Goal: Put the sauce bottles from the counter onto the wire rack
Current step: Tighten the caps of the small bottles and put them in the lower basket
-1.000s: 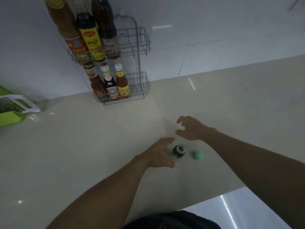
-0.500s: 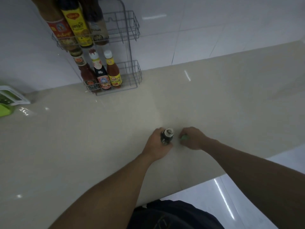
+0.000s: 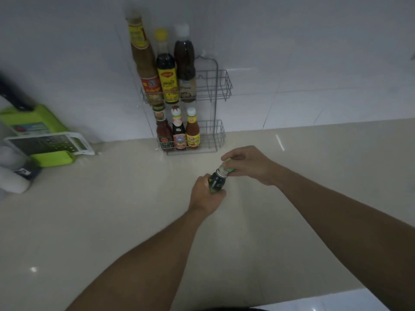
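Observation:
A small dark sauce bottle (image 3: 217,181) is tilted above the beige counter (image 3: 112,209), gripped low on its body by my left hand (image 3: 205,196). My right hand (image 3: 247,164) holds a green cap (image 3: 231,169) right at the bottle's open neck. The grey wire rack (image 3: 221,90) stands against the white wall behind. Its upper shelf holds three tall bottles (image 3: 166,84) and its lower shelf three short ones (image 3: 179,133). The right end of both shelves has no bottle in it.
At the far left lie a green cutting board with a white grater (image 3: 45,142) and white and dark objects (image 3: 15,176). The counter's front edge (image 3: 314,296) runs at the lower right, with shiny floor beyond it.
My right hand picked the green cap up from the counter and brought it to the bottle's neck. My left hand raised and tilted the bottle. The view shifted so the rack sits lower.

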